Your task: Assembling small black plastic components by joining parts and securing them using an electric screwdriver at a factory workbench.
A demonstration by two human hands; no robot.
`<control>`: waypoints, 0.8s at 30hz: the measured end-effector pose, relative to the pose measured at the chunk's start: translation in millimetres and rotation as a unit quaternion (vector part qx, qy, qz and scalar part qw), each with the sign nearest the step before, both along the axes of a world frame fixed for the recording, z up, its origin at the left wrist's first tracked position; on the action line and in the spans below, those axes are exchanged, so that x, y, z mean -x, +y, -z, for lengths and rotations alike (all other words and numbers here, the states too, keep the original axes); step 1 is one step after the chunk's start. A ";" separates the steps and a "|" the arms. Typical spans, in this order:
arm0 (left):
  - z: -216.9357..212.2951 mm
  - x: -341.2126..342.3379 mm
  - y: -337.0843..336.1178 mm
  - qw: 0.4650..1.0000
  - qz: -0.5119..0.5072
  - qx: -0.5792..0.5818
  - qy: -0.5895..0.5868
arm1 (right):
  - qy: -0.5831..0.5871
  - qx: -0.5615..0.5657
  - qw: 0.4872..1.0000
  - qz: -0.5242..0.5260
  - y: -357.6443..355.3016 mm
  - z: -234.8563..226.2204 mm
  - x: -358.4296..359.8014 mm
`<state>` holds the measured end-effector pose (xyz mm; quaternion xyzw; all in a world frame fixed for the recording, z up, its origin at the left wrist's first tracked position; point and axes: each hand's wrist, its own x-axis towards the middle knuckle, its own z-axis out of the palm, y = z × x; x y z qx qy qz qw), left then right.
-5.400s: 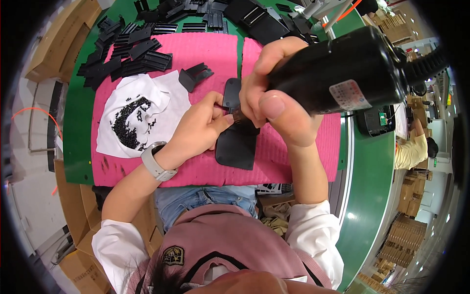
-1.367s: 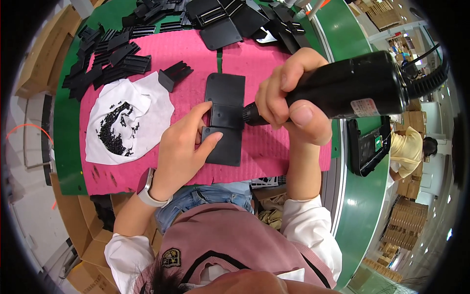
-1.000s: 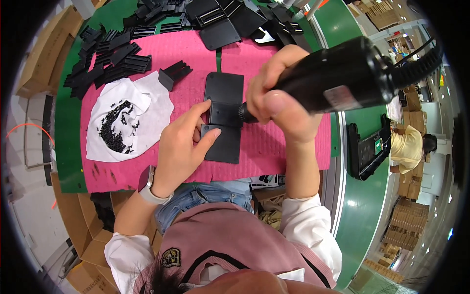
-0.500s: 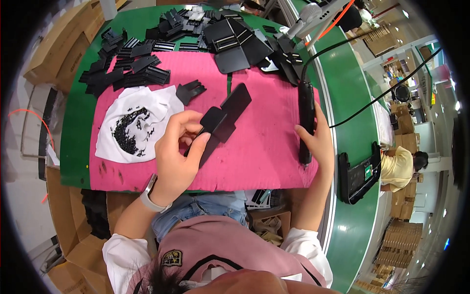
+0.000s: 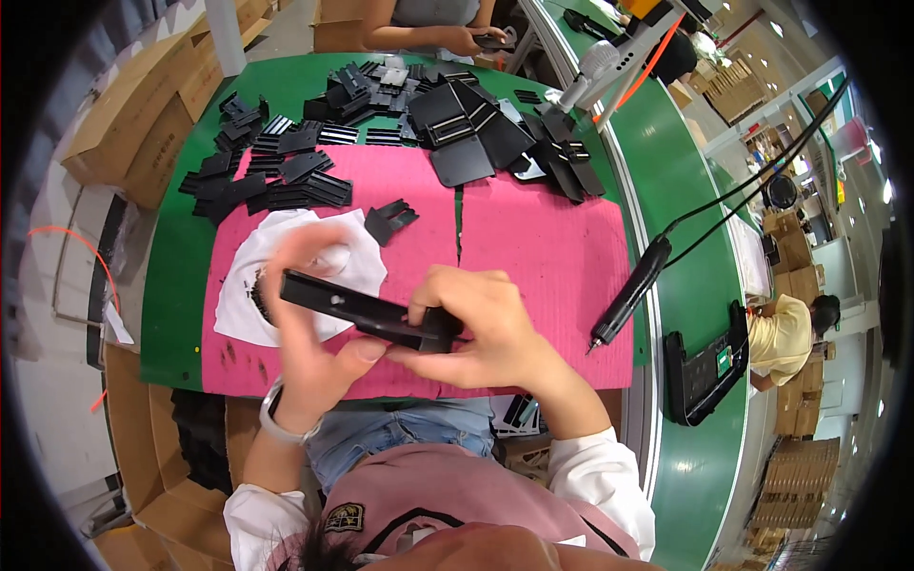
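A black plastic part point(image 5: 357, 312) is tilted up in front of me above the pink mat, a small metal dot showing on its side. My right hand point(image 5: 486, 328) grips its right end between thumb and fingers. My left hand point(image 5: 309, 328) is at the part's left end, blurred, its fingers stretched apart and the thumb by the lower edge. Behind the left hand lies a white cloth point(image 5: 233, 309) with small black screws point(image 5: 259, 297), mostly hidden. To the right, a black electric screwdriver point(image 5: 633, 290) hangs on its cord, tip down, apart from both hands.
The pink mat point(image 5: 543, 257) covers the green table point(image 5: 171, 324). Black plastic parts point(image 5: 295, 167) and larger black plates point(image 5: 462, 162) lie piled along its far side; one small black part point(image 5: 388, 221) lies by the cloth. A black tray-like housing point(image 5: 705, 371) sits right. Another person's hands point(image 5: 466, 40) are beyond.
My right hand has let go of the screwdriver, which now hangs tilted, and has taken hold of the black part. The part has been turned. My left hand's fingers have spread off it.
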<state>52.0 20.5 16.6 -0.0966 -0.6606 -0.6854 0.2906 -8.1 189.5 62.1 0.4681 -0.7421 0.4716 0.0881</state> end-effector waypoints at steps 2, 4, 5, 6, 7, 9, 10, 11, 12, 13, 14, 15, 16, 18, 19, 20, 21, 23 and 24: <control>4.6 -3.9 -5.1 0.977 0.179 -0.095 -0.065 | -0.011 -0.041 0.998 -0.044 -3.5 -7.0 -0.4; -11.6 -23.2 -6.8 0.984 0.077 -0.128 -0.096 | -0.089 -0.053 0.988 -0.118 4.1 -2.0 1.5; -23.9 -29.9 -11.4 0.985 0.053 -0.130 -0.104 | -0.089 -0.056 0.987 -0.118 3.2 -0.7 1.2; -26.0 -33.8 -20.2 0.987 0.048 -0.112 -0.104 | -0.143 -0.015 0.977 -0.157 1.0 0.0 0.7; -25.8 -42.0 -27.1 0.984 0.024 -0.128 -0.122 | -0.197 0.027 0.961 -0.191 -0.6 1.1 -2.5; 15.7 -64.2 -85.5 0.972 -0.065 -0.179 -0.138 | -0.236 -0.017 0.957 -0.168 -14.8 -12.8 -5.1; 17.7 -69.8 -100.3 0.937 -0.290 -0.156 -0.120 | -0.161 -0.048 0.982 -0.082 -20.4 -12.1 2.3; 7.2 -71.8 -127.7 0.900 -0.357 -0.237 -0.078 | -0.085 -0.073 0.994 0.001 -26.7 -11.2 18.7; 0.6 -81.1 -156.4 0.877 -0.382 -0.285 -0.056 | 0.023 -0.118 0.987 0.104 -30.8 -0.4 41.5; 14.2 -114.9 -221.4 0.870 -0.302 -0.385 -0.066 | 0.132 -0.154 0.957 0.207 -30.5 6.6 65.6; 35.2 -140.7 -269.5 0.845 -0.310 -0.430 -0.068 | 0.192 -0.184 0.924 0.276 -28.7 16.8 92.3; 64.0 -162.7 -307.6 0.834 -0.424 -0.346 -0.073 | 0.250 -0.211 0.881 0.343 -25.6 25.3 116.6; 88.8 -183.6 -334.2 0.827 -0.440 -0.330 -0.115 | 0.219 -0.273 0.853 0.386 -23.9 32.7 133.6; 164.1 -245.9 -403.2 0.779 -0.495 -0.301 -0.240 | 0.150 -0.351 0.819 0.428 -22.9 48.9 160.5; 208.6 -301.1 -444.2 0.795 -0.431 -0.311 -0.293 | 0.147 -0.340 0.829 0.418 -30.5 53.4 163.8; 222.5 -264.1 -409.8 0.788 -0.403 -0.334 -0.324 | 0.144 -0.369 0.803 0.445 -18.4 57.7 166.3; 228.5 -302.5 -410.6 0.733 -0.451 -0.345 -0.374 | 0.144 -0.371 0.806 0.438 -37.4 52.6 161.5; 240.6 -303.3 -395.5 0.686 -0.533 -0.320 -0.379 | 0.132 -0.373 0.804 0.443 -43.2 50.7 163.1; 238.5 -297.9 -389.4 0.685 -0.532 -0.320 -0.380 | 0.114 -0.359 0.815 0.440 -41.6 48.7 165.3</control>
